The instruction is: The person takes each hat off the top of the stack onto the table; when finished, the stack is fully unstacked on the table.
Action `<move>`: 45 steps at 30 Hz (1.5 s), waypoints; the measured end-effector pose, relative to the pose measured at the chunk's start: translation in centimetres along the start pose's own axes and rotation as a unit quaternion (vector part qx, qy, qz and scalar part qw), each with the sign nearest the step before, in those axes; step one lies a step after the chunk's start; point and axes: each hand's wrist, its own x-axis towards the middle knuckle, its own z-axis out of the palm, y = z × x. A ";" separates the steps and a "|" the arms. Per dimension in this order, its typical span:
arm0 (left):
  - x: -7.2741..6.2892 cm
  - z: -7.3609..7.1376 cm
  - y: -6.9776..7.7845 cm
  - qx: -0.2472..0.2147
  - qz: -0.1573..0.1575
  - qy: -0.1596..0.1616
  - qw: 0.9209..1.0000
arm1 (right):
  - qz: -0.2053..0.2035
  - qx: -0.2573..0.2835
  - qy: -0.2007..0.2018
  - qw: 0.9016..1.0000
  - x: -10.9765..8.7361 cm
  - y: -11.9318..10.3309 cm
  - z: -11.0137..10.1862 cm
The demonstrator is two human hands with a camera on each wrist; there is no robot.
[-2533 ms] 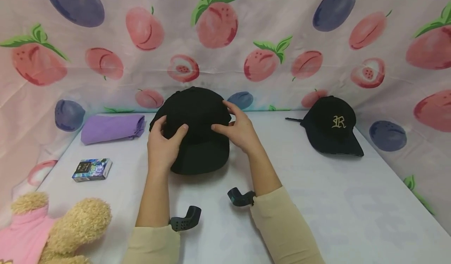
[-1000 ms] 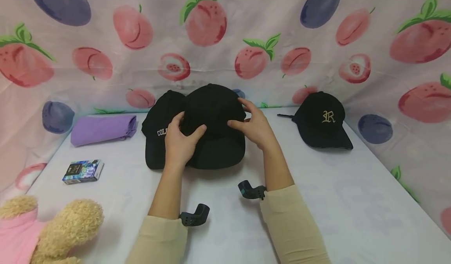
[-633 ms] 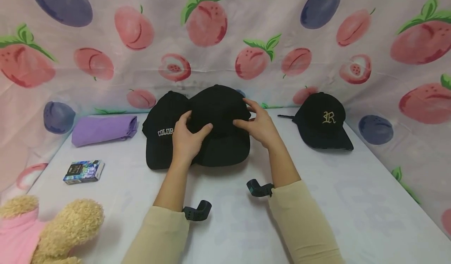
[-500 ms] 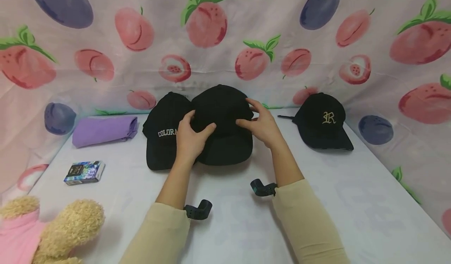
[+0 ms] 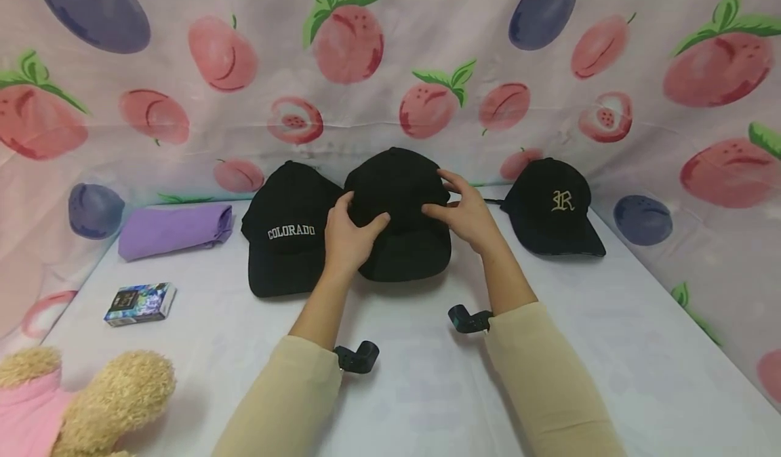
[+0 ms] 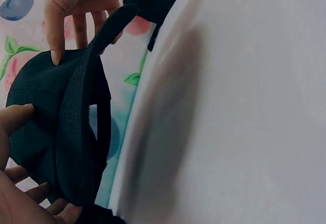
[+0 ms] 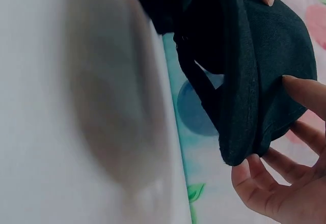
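Both hands hold a plain black baseball cap (image 5: 399, 192), its brim toward the person. My left hand (image 5: 350, 236) grips the left side, thumb on the front of the crown. On the right side, my right hand (image 5: 468, 218) grips it likewise, fingers behind the crown. In the left wrist view the cap (image 6: 38, 84) hangs over the white table, casting a shadow on it; the right wrist view shows the cap's (image 7: 282, 46) brim edge and back strap. Just left stands a black cap marked COLORADO (image 5: 291, 231), partly behind my left hand.
Farther right sits a black cap with a gold letter R (image 5: 549, 206). To the left lie a folded purple cloth (image 5: 173, 232) and a small patterned box (image 5: 140, 304). A plush toy in pink (image 5: 116, 396) occupies the near left corner. A fruit-print curtain (image 5: 366, 114) borders the table (image 5: 415, 403) behind.
Both hands have carried the plain black cap to the right, from in front of the COLORADO cap to beside it. The COLORADO lettering is now uncovered. The head view has shifted slightly.
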 end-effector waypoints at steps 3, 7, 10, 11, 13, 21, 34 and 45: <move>0.2 0.9 -0.1 -0.001 -0.002 0.000 1.000 | 0.004 0.000 -0.005 1.000 0.2 0.6 -0.6; 0.4 2.2 -0.2 0.004 -0.010 -0.004 1.000 | 0.016 0.000 -0.011 1.000 0.3 1.5 -1.3; 0.5 3.1 -0.3 0.010 -0.015 -0.010 1.000 | 0.024 0.002 -0.011 1.000 0.4 2.1 -1.9; 0.6 3.3 -0.2 0.012 -0.017 -0.013 1.000 | 0.025 0.005 -0.011 1.000 0.4 2.3 -2.0; 0.7 3.8 -0.3 0.015 -0.021 -0.023 0.999 | 0.026 0.006 -0.007 1.000 0.5 2.6 -2.2; 0.6 4.9 -0.5 0.015 -0.029 -0.069 0.997 | 0.046 0.017 0.001 0.999 0.6 3.7 -2.8; 1.4 6.5 -0.8 0.016 0.002 -0.168 0.986 | 0.065 0.031 0.019 0.997 0.6 5.6 -4.8; 1.7 9.0 -1.4 0.056 0.025 -0.149 0.987 | 0.068 0.045 0.024 0.996 0.1 5.8 -6.1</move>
